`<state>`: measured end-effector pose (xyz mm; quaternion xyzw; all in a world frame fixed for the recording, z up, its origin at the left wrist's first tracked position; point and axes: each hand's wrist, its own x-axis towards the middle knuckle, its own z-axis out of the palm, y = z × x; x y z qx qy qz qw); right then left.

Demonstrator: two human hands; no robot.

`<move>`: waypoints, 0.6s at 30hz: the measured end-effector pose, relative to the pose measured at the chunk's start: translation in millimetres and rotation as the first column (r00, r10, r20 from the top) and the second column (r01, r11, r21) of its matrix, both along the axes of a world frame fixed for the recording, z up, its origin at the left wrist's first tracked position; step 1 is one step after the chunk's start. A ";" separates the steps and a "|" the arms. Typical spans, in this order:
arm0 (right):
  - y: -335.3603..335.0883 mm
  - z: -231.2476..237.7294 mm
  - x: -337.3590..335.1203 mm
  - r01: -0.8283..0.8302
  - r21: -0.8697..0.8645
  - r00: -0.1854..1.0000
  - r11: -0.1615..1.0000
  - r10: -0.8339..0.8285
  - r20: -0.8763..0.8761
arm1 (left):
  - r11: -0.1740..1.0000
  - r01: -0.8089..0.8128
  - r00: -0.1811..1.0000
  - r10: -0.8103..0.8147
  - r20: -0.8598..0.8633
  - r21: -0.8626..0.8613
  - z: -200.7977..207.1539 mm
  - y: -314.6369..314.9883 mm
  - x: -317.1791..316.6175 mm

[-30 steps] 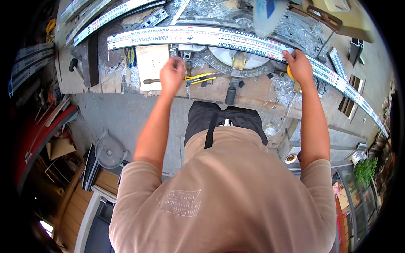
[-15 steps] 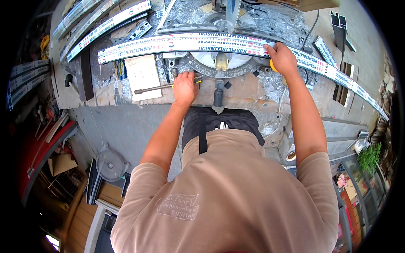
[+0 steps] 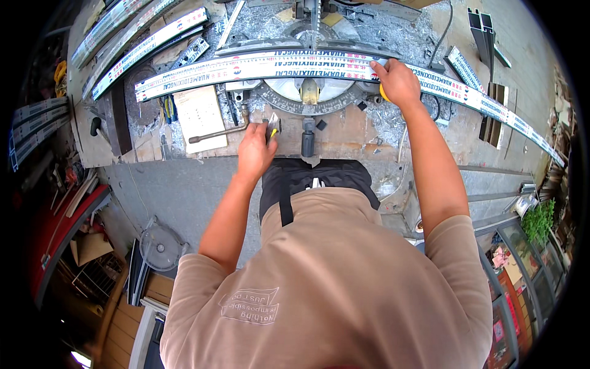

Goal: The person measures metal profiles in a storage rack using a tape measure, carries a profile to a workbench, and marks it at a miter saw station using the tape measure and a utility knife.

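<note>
My right hand (image 3: 401, 84) is closed on a long white-wrapped metal profile (image 3: 276, 66), thumb on its top face. The profile lies across the turntable of a mitre saw (image 3: 351, 99), in front of its fence. A yellow rounded edge (image 3: 385, 93) shows under that hand; its kind is hidden. My left hand (image 3: 255, 147), near the bench's front edge, has its fingers closed on a small yellow-and-dark hand tool (image 3: 273, 130) with a pale pointed tip. Beside the left hand, a metal socket wrench (image 3: 212, 134) lies partly over a sheet of paper (image 3: 200, 114).
More wrapped profiles (image 3: 150, 52) lie at the far left of the bench. Pliers (image 3: 167, 109) rest left of the paper. The saw blade (image 3: 316, 24) stands above the fence. Dark profile offcuts (image 3: 482, 37) are at the far right. Metal shavings litter the bench.
My left hand has drawn back from beside the saw toward the bench's front edge, and the pointed tool now shows in its fingers. My right hand stays on the profile. The whole view has shifted slightly.
</note>
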<state>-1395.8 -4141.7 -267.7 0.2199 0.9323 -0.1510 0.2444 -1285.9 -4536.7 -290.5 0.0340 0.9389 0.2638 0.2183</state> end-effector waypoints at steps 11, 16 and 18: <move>-1.3 -2.4 -0.4 0.021 0.018 1.000 1.000 -0.021 0.009 | 0.989 -0.119 0.984 0.129 -0.122 0.084 5.0 14.1 -47.9; 1.2 -4.7 -0.1 -0.002 0.030 1.000 1.000 0.003 -0.013 | 0.992 -0.126 0.986 0.127 -0.111 0.020 11.3 11.7 -60.4; 2.0 -6.5 -0.2 -0.009 0.030 1.000 1.000 0.010 -0.020 | 0.990 -0.143 0.981 0.144 -0.128 0.019 12.0 8.2 -66.1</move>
